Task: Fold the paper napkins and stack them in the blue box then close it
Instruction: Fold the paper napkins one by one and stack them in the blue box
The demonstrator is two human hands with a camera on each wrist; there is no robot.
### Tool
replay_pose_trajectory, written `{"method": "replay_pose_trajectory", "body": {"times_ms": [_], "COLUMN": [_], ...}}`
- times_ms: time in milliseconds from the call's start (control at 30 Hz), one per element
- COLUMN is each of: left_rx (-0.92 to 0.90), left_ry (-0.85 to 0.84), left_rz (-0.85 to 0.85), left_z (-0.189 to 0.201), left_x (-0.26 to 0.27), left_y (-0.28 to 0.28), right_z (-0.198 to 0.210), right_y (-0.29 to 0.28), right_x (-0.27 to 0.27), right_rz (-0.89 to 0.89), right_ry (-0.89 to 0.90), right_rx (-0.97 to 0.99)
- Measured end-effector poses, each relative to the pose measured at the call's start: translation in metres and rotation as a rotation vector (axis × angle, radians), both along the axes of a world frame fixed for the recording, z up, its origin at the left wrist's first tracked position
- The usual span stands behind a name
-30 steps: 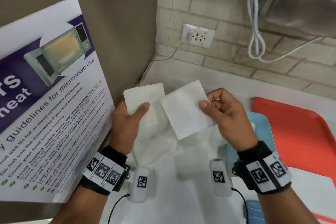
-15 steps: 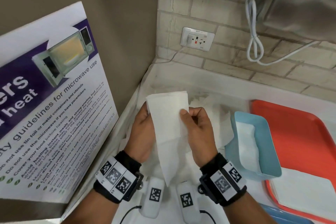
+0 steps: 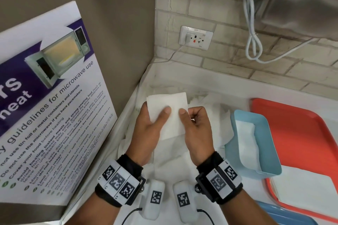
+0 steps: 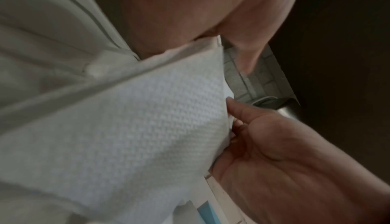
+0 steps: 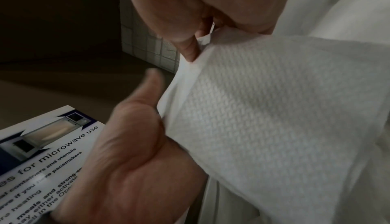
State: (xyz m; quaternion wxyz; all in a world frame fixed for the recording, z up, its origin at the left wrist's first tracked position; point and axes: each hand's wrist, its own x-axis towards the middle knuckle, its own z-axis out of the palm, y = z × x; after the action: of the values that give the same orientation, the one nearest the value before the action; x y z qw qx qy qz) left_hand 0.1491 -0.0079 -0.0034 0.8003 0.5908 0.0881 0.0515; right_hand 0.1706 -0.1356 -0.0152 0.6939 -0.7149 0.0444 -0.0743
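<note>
Head view, white counter [image 3: 228, 86] (corner), brick wall [image 3: 228, 14], socket [image 3: 196, 37]

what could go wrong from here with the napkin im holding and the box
1. The folded napkin is held in the air only at its edges, by the left hand and right hand; the fold could slip open before it reaches the blue box.
2. The box already holds a folded napkin lying slanted; a new one on top may stack unevenly and hinder closing.
3. Loose napkins lie right against the box and could get dragged along.
</note>
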Motion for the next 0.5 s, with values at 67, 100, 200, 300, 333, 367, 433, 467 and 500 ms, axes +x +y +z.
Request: {"method": "replay_pose_trajectory", "body": {"times_ms": [67,100,200,300,333,367,433,467,500], "left_rx": [0.091,0.072,-0.048,-0.036,-0.02,-0.001,0.071,0.109,0.131], "left_ry": [-0.028,-0.036,-0.055,-0.053,-0.037,-0.018,-0.004,-0.008,-0.011], "left_rz": [0.048,0.071,0.14,0.125,0.101,0.07,0.05,0.076,0.108], "left_z": [-0.006,-0.007,-0.006,-0.01,-0.011,-0.012,-0.015,-0.017,-0.018], "left_x": [0.003,0.005,0.009,0.01,0.01,0.01,0.009,0.009,0.009], "left_y": [0.002,0.004,0.012,0.018,0.02,0.021,0.023,0.024,0.025], "right_z": [0.0,-0.001,-0.002,-0.007,-0.009,-0.011,-0.012,-0.012,-0.013], "right_y": [-0.002,-0.005,-0.013,-0.014,-0.014,-0.013,-0.014,-0.014,-0.015], "right_x": [-0.001,-0.001,-0.005,-0.01,-0.012,-0.012,-0.012,-0.012,-0.012], "right_rz": [0.061,0.116,0.325,0.382,0.364,0.345,0.352,0.388,0.436], "right_ry": [0.027,0.069,0.19,0.18,0.18,0.181,0.189,0.206,0.228], "right_rx": [0.027,0.041,-0.026,-0.124,-0.104,-0.081,-0.042,-0.035,-0.041]}}
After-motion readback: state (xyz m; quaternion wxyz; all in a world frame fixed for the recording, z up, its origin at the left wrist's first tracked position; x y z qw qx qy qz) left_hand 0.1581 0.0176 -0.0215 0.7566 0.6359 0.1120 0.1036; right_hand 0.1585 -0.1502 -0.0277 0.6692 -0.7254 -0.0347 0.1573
